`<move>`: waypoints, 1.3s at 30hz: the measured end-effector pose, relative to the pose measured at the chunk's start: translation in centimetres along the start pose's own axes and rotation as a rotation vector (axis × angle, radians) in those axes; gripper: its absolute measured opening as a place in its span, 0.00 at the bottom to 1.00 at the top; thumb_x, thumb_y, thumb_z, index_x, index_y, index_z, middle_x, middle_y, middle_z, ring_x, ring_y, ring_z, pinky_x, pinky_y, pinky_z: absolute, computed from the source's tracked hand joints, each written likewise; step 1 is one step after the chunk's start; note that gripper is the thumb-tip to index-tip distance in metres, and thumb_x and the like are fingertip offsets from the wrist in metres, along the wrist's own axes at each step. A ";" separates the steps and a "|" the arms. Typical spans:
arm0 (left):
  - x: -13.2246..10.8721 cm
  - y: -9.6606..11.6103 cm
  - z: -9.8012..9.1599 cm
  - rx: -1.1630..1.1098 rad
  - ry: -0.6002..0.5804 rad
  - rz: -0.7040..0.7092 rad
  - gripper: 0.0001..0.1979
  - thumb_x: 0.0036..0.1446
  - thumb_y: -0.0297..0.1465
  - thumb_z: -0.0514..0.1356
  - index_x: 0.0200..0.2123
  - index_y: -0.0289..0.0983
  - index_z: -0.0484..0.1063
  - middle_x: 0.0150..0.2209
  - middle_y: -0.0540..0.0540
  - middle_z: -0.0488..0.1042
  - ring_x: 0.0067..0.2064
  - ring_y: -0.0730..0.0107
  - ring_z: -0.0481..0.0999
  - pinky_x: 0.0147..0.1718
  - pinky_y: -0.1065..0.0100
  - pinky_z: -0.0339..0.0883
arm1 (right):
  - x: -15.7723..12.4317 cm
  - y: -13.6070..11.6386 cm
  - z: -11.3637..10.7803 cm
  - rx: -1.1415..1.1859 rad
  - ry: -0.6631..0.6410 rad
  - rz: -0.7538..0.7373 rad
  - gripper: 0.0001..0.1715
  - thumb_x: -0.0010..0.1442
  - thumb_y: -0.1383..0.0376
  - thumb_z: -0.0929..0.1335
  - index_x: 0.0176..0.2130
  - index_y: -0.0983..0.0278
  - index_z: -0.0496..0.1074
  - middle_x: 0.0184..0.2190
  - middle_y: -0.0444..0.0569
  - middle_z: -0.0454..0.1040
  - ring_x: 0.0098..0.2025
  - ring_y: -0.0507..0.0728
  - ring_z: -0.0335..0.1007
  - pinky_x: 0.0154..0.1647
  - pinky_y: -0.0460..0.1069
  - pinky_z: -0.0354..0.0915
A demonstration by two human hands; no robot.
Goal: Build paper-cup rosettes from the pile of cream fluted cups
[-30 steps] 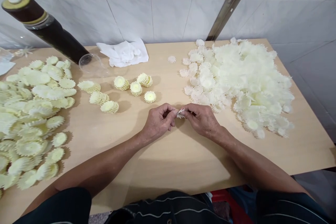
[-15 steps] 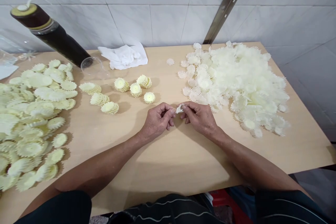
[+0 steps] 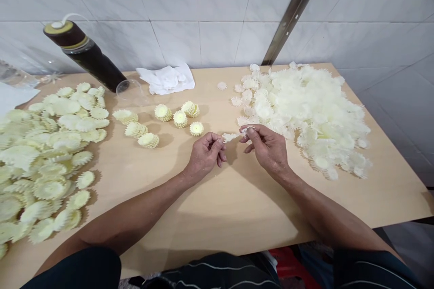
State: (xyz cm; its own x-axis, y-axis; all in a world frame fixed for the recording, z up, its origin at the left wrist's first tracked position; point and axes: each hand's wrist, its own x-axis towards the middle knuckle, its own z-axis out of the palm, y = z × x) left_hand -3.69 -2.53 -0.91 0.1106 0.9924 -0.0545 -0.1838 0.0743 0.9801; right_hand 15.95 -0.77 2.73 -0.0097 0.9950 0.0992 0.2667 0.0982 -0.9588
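Observation:
Over the middle of the table [image 3: 210, 216], my left hand [image 3: 205, 156] pinches a thin, pale toothed disc [image 3: 230, 137] between thumb and fingers. To its right, my right hand [image 3: 269, 150] is closed at thumb and forefinger on another whitish piece [image 3: 247, 130], mostly hidden by the fingertips. A narrow gap lies between the hands; I cannot tell whether the two pieces still touch. Beyond my right hand spreads a big heap of loose translucent toothed discs [image 3: 305, 104]. Several short stacks of yellowish toothed discs [image 3: 148, 140] stand beyond my left hand.
On the left lies a large pile of thicker yellowish disc stacks [image 3: 50, 162]. A dark bottle [image 3: 95, 63] with a looped cap, a clear plastic cup [image 3: 130, 92] and a crumpled white tissue [image 3: 167, 79] are at the back, before the tiled wall [image 3: 220, 40].
My right hand has moved right, away from my left, widening the gap and showing more of the pale disc. My left hand keeps its pinch. The view has shifted slightly.

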 end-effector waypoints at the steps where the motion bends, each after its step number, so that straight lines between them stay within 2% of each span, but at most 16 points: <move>1: 0.0 0.0 0.0 0.002 -0.003 -0.001 0.23 0.64 0.51 0.66 0.34 0.36 0.70 0.20 0.52 0.73 0.18 0.75 0.71 0.16 0.74 0.68 | 0.2 -0.1 -0.2 -0.005 0.006 -0.003 0.22 0.71 0.48 0.70 0.47 0.63 0.83 0.34 0.49 0.82 0.30 0.55 0.79 0.28 0.50 0.80; 6: 0.1 0.2 -0.1 -0.004 0.028 -0.007 0.24 0.62 0.52 0.68 0.33 0.37 0.70 0.21 0.52 0.74 0.19 0.76 0.72 0.17 0.74 0.68 | 1.2 -0.5 -1.4 0.057 0.112 -0.047 0.19 0.70 0.50 0.71 0.40 0.63 0.80 0.42 0.51 0.82 0.33 0.54 0.80 0.23 0.48 0.79; 11: 0.0 0.5 0.1 0.019 0.059 -0.020 0.24 0.61 0.52 0.69 0.35 0.35 0.74 0.23 0.50 0.76 0.20 0.75 0.74 0.18 0.73 0.70 | 2.0 -0.5 -3.0 -0.107 0.136 -0.113 0.20 0.66 0.53 0.74 0.52 0.62 0.80 0.36 0.47 0.82 0.33 0.56 0.81 0.25 0.49 0.80; 13: -0.1 0.8 0.2 0.033 0.060 -0.026 0.24 0.60 0.51 0.70 0.36 0.34 0.76 0.23 0.50 0.76 0.20 0.75 0.73 0.18 0.73 0.70 | 2.4 -0.4 -4.1 -0.237 0.183 -0.173 0.19 0.66 0.54 0.74 0.51 0.61 0.81 0.34 0.47 0.81 0.33 0.57 0.81 0.25 0.50 0.79; 16: -0.2 1.0 0.4 0.037 0.065 -0.039 0.24 0.59 0.51 0.71 0.36 0.34 0.77 0.22 0.50 0.75 0.19 0.75 0.72 0.18 0.73 0.70 | 3.3 -0.1 -6.3 -0.471 0.234 -0.276 0.15 0.68 0.56 0.72 0.50 0.60 0.82 0.43 0.52 0.83 0.36 0.59 0.81 0.29 0.52 0.79; 20: 0.0 1.0 1.2 0.030 0.035 -0.074 0.23 0.59 0.49 0.71 0.37 0.33 0.77 0.21 0.50 0.75 0.19 0.76 0.72 0.18 0.73 0.70 | 4.5 0.6 -9.3 -0.764 0.286 -0.364 0.21 0.67 0.59 0.72 0.58 0.59 0.79 0.60 0.59 0.76 0.34 0.57 0.79 0.40 0.59 0.79; 23: 0.8 1.0 2.6 -0.010 -0.038 -0.128 0.22 0.59 0.46 0.72 0.41 0.32 0.77 0.27 0.45 0.80 0.21 0.74 0.75 0.20 0.72 0.73 | 4.9 0.7 -10.3 -0.848 0.317 -0.346 0.21 0.68 0.58 0.72 0.58 0.60 0.79 0.54 0.58 0.79 0.30 0.56 0.76 0.44 0.61 0.77; 24: 1.2 1.1 3.1 -0.048 -0.074 -0.136 0.22 0.57 0.45 0.73 0.44 0.32 0.78 0.36 0.40 0.84 0.25 0.71 0.80 0.24 0.70 0.77 | 4.9 0.6 -10.4 -0.840 0.324 -0.338 0.20 0.68 0.59 0.71 0.57 0.60 0.79 0.50 0.57 0.81 0.29 0.56 0.75 0.44 0.60 0.77; 26: 1.9 1.3 4.0 -0.119 -0.227 -0.154 0.27 0.56 0.40 0.74 0.56 0.35 0.76 0.59 0.31 0.79 0.40 0.62 0.87 0.37 0.63 0.84 | 4.8 0.3 -10.2 -0.800 0.346 -0.329 0.16 0.68 0.61 0.70 0.54 0.61 0.80 0.43 0.54 0.82 0.29 0.56 0.75 0.43 0.58 0.76; 27: 2.3 1.4 4.3 -0.132 -0.272 -0.143 0.29 0.56 0.38 0.74 0.59 0.37 0.74 0.66 0.30 0.73 0.45 0.58 0.88 0.41 0.61 0.84 | 4.8 0.0 -10.1 -0.777 0.358 -0.333 0.15 0.68 0.62 0.70 0.52 0.61 0.80 0.42 0.53 0.82 0.29 0.56 0.76 0.42 0.57 0.76; 29: 2.7 1.6 4.5 -0.067 -0.258 -0.099 0.29 0.58 0.34 0.72 0.61 0.39 0.73 0.69 0.30 0.69 0.47 0.58 0.87 0.43 0.62 0.83 | 4.6 -0.5 -9.5 -0.735 0.372 -0.358 0.13 0.68 0.62 0.70 0.50 0.61 0.81 0.41 0.53 0.82 0.32 0.57 0.77 0.41 0.56 0.76; 31: 2.4 1.8 4.0 0.071 -0.162 -0.047 0.23 0.61 0.33 0.69 0.59 0.38 0.75 0.62 0.33 0.75 0.41 0.65 0.87 0.38 0.66 0.82 | 4.2 -1.0 -8.5 -0.684 0.354 -0.387 0.13 0.69 0.62 0.69 0.49 0.62 0.81 0.41 0.54 0.83 0.34 0.58 0.78 0.40 0.55 0.76; 33: 1.6 1.9 3.1 0.157 -0.137 -0.051 0.16 0.64 0.34 0.66 0.53 0.35 0.77 0.48 0.38 0.82 0.33 0.69 0.84 0.30 0.69 0.78 | 3.4 -1.0 -6.8 -0.608 0.268 -0.404 0.13 0.71 0.61 0.68 0.49 0.62 0.81 0.42 0.54 0.83 0.36 0.59 0.79 0.40 0.55 0.77; 35: 0.4 2.2 2.0 0.263 -0.164 -0.082 0.12 0.66 0.34 0.64 0.48 0.35 0.79 0.33 0.44 0.81 0.28 0.70 0.80 0.25 0.72 0.73 | 2.3 -0.3 -4.4 -0.507 0.059 -0.423 0.15 0.74 0.62 0.66 0.52 0.62 0.80 0.45 0.55 0.84 0.40 0.60 0.81 0.42 0.55 0.79; 38: -1.4 2.9 0.6 0.500 -0.223 0.035 0.08 0.66 0.29 0.60 0.43 0.38 0.80 0.30 0.47 0.80 0.28 0.70 0.77 0.26 0.72 0.69 | 0.5 1.6 -0.4 -0.378 -0.283 -0.470 0.24 0.74 0.68 0.61 0.64 0.64 0.72 0.55 0.60 0.80 0.49 0.61 0.82 0.48 0.57 0.80; 39: -1.7 3.2 0.2 0.618 -0.249 0.115 0.08 0.65 0.27 0.60 0.41 0.38 0.81 0.31 0.47 0.80 0.28 0.70 0.76 0.26 0.72 0.67 | 0.1 2.3 0.6 -0.351 -0.328 -0.495 0.27 0.73 0.70 0.60 0.67 0.65 0.69 0.58 0.61 0.79 0.53 0.61 0.81 0.52 0.59 0.80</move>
State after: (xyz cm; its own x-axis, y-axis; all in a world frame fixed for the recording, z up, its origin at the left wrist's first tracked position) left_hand -4.26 -4.04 2.31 0.3589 0.9329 0.0299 0.3761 -0.1739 0.9101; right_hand 16.00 -0.38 0.34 -0.4875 0.7934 0.3645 0.4512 0.5863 -0.6728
